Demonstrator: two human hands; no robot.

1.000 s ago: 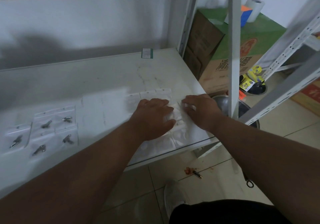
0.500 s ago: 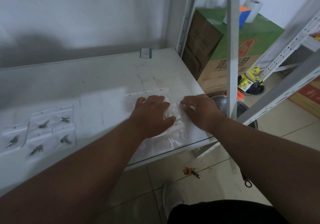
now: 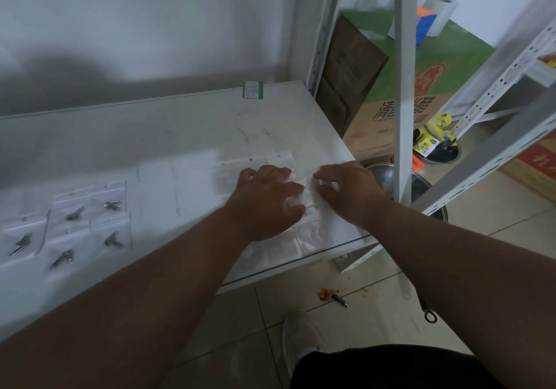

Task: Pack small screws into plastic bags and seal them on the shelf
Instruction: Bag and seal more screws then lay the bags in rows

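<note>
Here, on the left part of the white shelf [image 3: 168, 135], five small plastic bags with screws [image 3: 87, 226] lie flat in a loose cluster, each showing a dark screw inside; they sit well apart from both hands. Further right, near the shelf's front right corner, a pile of empty clear bags [image 3: 288, 238] spreads over the board, some reaching almost to the front edge. The left hand [image 3: 264, 202] lies palm down on this pile, its fingers straight and slightly spread, the thumb stretched toward the right; its grip is spread flat, pressing the bags and pinching nothing that can be seen. Just beside it, the right hand [image 3: 349, 190] rests on the right side of the same pile with its fingers bent down onto the plastic; whether that grip pinches a bag cannot be told. A narrow strip of crumpled plastic shows between the two hands. Right of the shelf stand a grey upright post [image 3: 404, 87], a cardboard box [image 3: 376, 81] with a green top, and a metal bowl [image 3: 385, 175] on the floor.
</note>
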